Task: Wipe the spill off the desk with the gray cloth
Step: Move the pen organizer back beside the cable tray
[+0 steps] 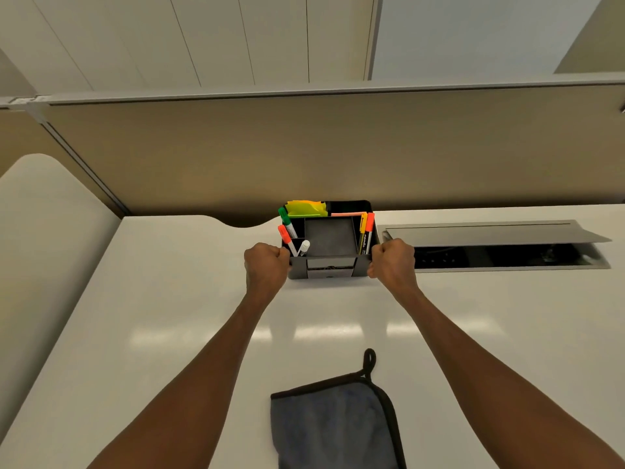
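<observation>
Gray cloth (pixel 333 424) lies limp and light at six o'clock on the tabletop (pixel 169 316), best pinched by its hemmed edge, while my left hand (pixel 265 265) and right hand (pixel 394 260) curl their fingers on the organizer (pixel 329 252) at twelve o'clock.

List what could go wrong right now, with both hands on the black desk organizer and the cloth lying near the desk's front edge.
1. The black desk organizer, gripped by the left hand and the right hand, holds upright, loosely leaning markers; tilting it could spill them.
2. The open cable hatch lies just right of it; a dropped marker might fall in.
3. The gray cloth with dark trim lies untouched between the forearms; an arm pulling back could drag it.
</observation>
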Demonstrator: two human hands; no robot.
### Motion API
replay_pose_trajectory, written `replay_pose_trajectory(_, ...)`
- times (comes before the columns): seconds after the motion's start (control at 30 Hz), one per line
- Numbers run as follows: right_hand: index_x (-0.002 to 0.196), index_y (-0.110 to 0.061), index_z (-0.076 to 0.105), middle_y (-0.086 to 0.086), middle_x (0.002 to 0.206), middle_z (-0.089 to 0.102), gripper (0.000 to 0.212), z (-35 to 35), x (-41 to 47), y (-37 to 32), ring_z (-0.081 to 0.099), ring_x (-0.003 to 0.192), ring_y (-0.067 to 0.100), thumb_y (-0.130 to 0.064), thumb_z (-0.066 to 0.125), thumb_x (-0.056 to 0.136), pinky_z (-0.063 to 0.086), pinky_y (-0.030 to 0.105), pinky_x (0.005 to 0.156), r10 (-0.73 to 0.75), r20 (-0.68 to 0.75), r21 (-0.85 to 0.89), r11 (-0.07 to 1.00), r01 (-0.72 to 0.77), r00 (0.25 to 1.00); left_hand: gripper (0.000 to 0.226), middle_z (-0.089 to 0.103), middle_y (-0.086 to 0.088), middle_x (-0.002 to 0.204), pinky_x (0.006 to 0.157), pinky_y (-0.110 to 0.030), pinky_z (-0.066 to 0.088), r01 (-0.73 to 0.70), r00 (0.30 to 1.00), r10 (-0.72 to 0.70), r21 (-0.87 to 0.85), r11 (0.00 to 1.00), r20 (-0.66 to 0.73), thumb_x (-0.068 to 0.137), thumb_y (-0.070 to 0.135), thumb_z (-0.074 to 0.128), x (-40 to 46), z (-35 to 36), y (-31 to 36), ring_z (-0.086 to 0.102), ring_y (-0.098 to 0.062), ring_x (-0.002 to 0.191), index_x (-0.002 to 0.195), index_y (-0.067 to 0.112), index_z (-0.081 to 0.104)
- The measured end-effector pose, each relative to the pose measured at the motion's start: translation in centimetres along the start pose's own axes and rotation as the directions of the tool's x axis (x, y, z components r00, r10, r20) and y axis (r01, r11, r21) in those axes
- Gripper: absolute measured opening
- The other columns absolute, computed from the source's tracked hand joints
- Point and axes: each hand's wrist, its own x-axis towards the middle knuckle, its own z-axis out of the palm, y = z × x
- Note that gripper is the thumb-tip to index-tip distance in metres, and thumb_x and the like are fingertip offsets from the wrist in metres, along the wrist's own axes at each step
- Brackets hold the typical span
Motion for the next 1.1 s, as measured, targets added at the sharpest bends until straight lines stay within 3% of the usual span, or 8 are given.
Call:
replay_pose_trajectory(0.07, 0.083, 0.012, 0.066, 0.022, 0.072, 0.065, 0.030, -0.1, 0.1, 0.4, 0.069, 0.063, 0.032, -0.006, 0.048, 0.099, 0.062, 0.037, 0.062, 0.005, -0.004, 0.009, 1.000, -0.005, 1.000, 0.032, 0.073, -0.020, 0.076, 0.068, -0.029, 0.052, 0.009, 1.000, -0.009, -0.002, 1.000, 0.013, 0.095, 0.018, 0.056, 0.2, 0.6, -0.2, 0.070, -0.031, 0.070, 0.085, -0.006, 0.075)
replay_pose_trajectory(0.17, 0.085, 0.010, 0.067, 0.021, 0.076, 0.069, 0.031, -0.2, 0.2, 0.7, 0.070, 0.064, 0.030, -0.010, 0.049, 0.100, 0.054, 0.023, 0.053, -0.012, -0.024, -0.025, 1.000, 0.012, 1.000, 0.031, 0.075, -0.018, 0.077, 0.071, -0.032, 0.057, -0.009, 1.000, 0.010, -0.016, 1.000, 0.024, 0.095, 0.018, 0.056, 0.4, 1.0, -0.5, 0.071, -0.029, 0.069, 0.086, -0.004, 0.077)
replay_pose_trajectory(0.47, 0.078, 0.006, 0.070, 0.017, 0.069, 0.069, 0.035, -1.8, 1.2, 2.0, 0.069, 0.060, 0.025, -0.016, 0.051, 0.097, 0.061, 0.033, 0.069, -0.049, -0.051, -0.118, 0.992, 0.043, 0.997, 0.031, 0.076, -0.014, 0.077, 0.078, -0.040, 0.060, -0.033, 0.996, 0.035, -0.030, 0.999, 0.079, 0.094, 0.023, 0.059, 1.0, 2.1, -0.1, 0.073, -0.026, 0.068, 0.087, 0.000, 0.077)
replay_pose_trajectory(0.6, 0.073, 0.005, 0.070, 0.014, 0.064, 0.067, 0.036, -2.2, 1.3, 2.2, 0.062, 0.051, 0.018, -0.016, 0.052, 0.096, 0.054, 0.025, 0.059, -0.062, -0.032, -0.153, 0.987, 0.056, 0.998, 0.031, 0.076, -0.015, 0.079, 0.078, -0.040, 0.060, -0.033, 0.997, 0.035, -0.037, 0.999, 0.069, 0.095, 0.025, 0.059, 1.0, 2.3, -0.3, 0.073, -0.028, 0.070, 0.091, -0.001, 0.077)
replay_pose_trajectory(0.7, 0.077, 0.007, 0.070, 0.018, 0.067, 0.069, 0.037, -2.5, 1.6, 2.4, 0.067, 0.057, 0.024, -0.017, 0.052, 0.099, 0.057, 0.029, 0.063, -0.048, -0.017, -0.125, 0.991, 0.046, 0.999, 0.031, 0.076, -0.015, 0.082, 0.075, -0.033, 0.058, -0.018, 0.998, 0.020, -0.037, 0.999, 0.062, 0.094, 0.026, 0.060, 0.6, 2.6, -0.2, 0.072, -0.025, 0.070, 0.093, -0.001, 0.076)
replay_pose_trajectory(0.8, 0.077, 0.008, 0.070, 0.018, 0.067, 0.068, 0.039, -2.6, 1.9, 2.5, 0.067, 0.056, 0.024, -0.017, 0.051, 0.100, 0.060, 0.035, 0.070, -0.049, -0.016, -0.134, 0.990, 0.046, 0.999, 0.031, 0.076, -0.014, 0.083, 0.063, -0.020, 0.047, -0.010, 1.000, 0.011, -0.010, 1.000, 0.018, 0.094, 0.026, 0.060, 0.0, 3.0, 0.0, 0.069, -0.021, 0.067, 0.096, 0.000, 0.076)
replay_pose_trajectory(1.0, 0.079, 0.008, 0.068, 0.018, 0.070, 0.068, 0.044, -2.5, 1.5, 2.7, 0.069, 0.065, 0.029, -0.023, 0.049, 0.102, 0.060, 0.037, 0.068, -0.064, -0.010, -0.129, 0.990, 0.063, 0.998, 0.032, 0.076, -0.016, 0.088, 0.082, -0.041, 0.058, 0.010, 0.998, -0.007, -0.047, 0.999, 0.058, 0.093, 0.027, 0.061, 0.3, 2.8, -0.1, 0.072, -0.028, 0.076, 0.099, -0.001, 0.075)
replay_pose_trajectory(1.1, 0.079, 0.000, 0.065, 0.004, 0.062, 0.058, 0.045, -2.7, -0.4, 2.7, 0.059, 0.057, 0.015, -0.032, 0.044, 0.104, 0.039, 0.022, 0.051, -0.128, -0.081, -0.220, 0.970, 0.107, 0.988, 0.036, 0.076, -0.018, 0.086, 0.082, -0.044, 0.058, -0.024, 0.995, 0.030, -0.062, 0.998, 0.092, 0.095, 0.030, 0.059, 0.2, 2.4, -0.2, 0.072, -0.031, 0.076, 0.096, -0.001, 0.076)
